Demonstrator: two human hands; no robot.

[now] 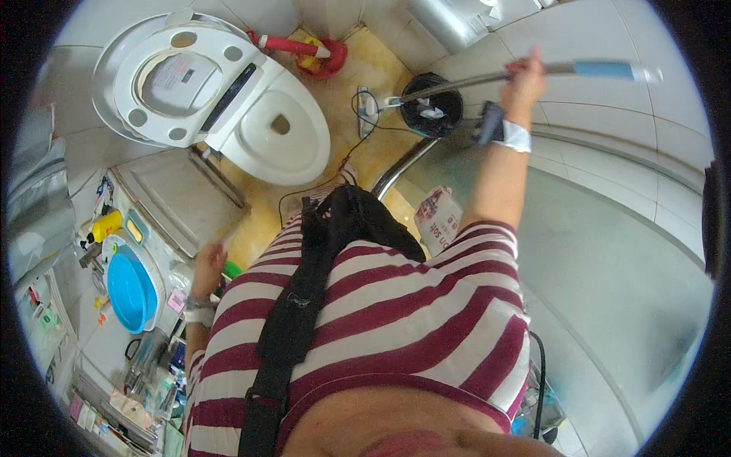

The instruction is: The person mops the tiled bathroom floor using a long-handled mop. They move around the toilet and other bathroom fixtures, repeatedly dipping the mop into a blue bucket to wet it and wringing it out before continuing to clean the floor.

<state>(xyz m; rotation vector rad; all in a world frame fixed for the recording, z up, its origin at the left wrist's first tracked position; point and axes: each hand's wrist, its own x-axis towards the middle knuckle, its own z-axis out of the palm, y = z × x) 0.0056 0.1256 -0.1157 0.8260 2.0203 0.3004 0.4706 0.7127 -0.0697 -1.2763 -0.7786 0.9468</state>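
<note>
My right hand (525, 83) is closed around the metal pole of a long-handled cleaning tool (468, 81), at the upper right. The pole has a blue grip (603, 69) towards its upper end, and its flat white head (367, 111) rests on the yellowish floor by the toilet bowl (285, 128). Part of the pole passes over a black-lined waste bin (432, 114). My left hand (210, 265) hangs low beside the washbasin counter, near a green object (231, 269); no held thing shows, and its fingers are too small and blurred to read.
Behind the toilet's raised seat and lid, a red plunger-like tool (294, 47) leans in the corner. A dark cable (348, 157) crosses the floor. A glass panel (588, 240) stands on the right. The counter holds a blue basin (128, 288) and a yellow bottle (106, 227).
</note>
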